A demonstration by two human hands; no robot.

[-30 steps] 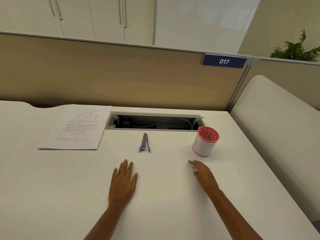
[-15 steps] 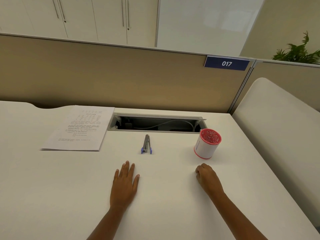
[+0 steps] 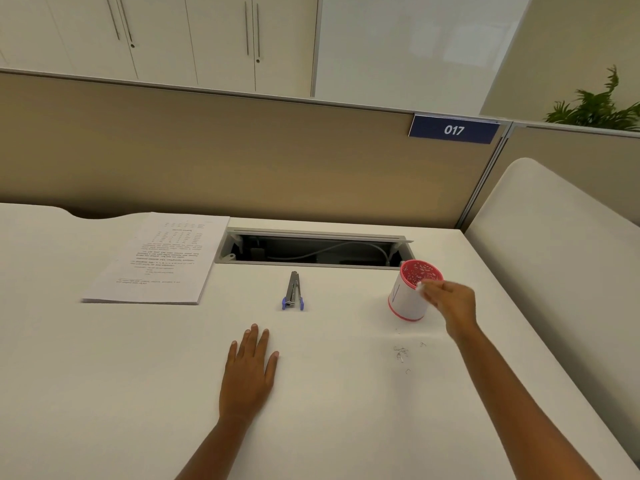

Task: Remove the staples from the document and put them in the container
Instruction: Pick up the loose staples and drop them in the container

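We log left hand [image 3: 250,372] flat on tabletop [image 3: 104,393], released; right hand [image 3: 450,303] bunched at container [image 3: 403,301] rim near right edge, grasp unclear; staples [image 3: 401,353] loose beside.

white "017" on blue partition sign [image 3: 454,129], document [image 3: 157,258] print illegible

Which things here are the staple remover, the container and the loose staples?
staple remover [image 3: 293,292]: head view, on its metal body.
container [image 3: 408,301]: head view, on its white side wall.
loose staples [image 3: 401,353]: head view, on the middle of the small cluster.
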